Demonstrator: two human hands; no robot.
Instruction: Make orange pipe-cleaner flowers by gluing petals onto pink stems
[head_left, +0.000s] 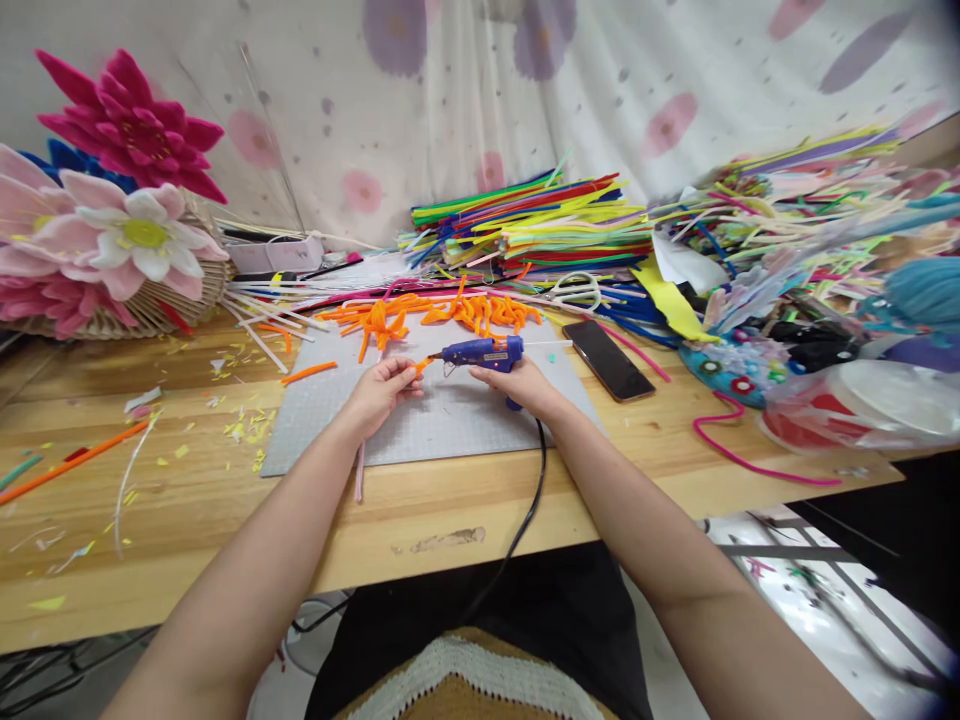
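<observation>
Head view shows the right hand (525,385) wrapped closed around the grip of a blue glue gun (484,352), held level above a grey cutting mat (450,420), its nozzle pointing left at a short orange pipe-cleaner piece (422,364) that the left hand (382,390) pinches between fingertips and thumb, just above the mat's middle. One black cord (525,520) runs from the gun down over the edge of the wooden table (225,520). Behind the hands, at the mat's far edge, lies a loose heap of fuzzy orange pipe-cleaner pieces (450,312), too many to count. One dark phone (607,360) lies flat just right of the mat, and one pair of scissors (576,290) sits beyond it. A tall stack of straight multicoloured pipe cleaners (540,225) fills the back of the table. At far left a ribbed woven basket (157,305) carries large plush flowers (127,230), pink, white and magenta. A single bent pink pipe cleaner (742,460) curls at the right, near a clear plastic container (862,405) whose contents I cannot make out. Yellow paper scraps (247,430) dot the tabletop.
</observation>
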